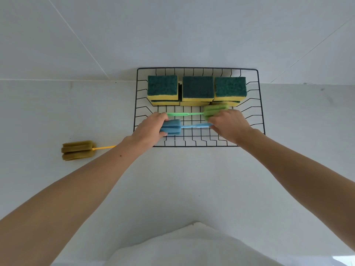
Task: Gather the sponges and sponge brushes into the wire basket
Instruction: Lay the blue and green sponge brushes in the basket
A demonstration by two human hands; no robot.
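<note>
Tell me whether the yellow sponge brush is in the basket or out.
Out. The yellow sponge brush lies on the white surface, left of the wire basket, its handle running behind the left forearm.

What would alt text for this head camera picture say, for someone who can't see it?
Two hands, left hand and right hand, lay a blue brush beside a green brush in a wire basket holding stacked sponges. A yellow brush lies outside on the white table.
</note>
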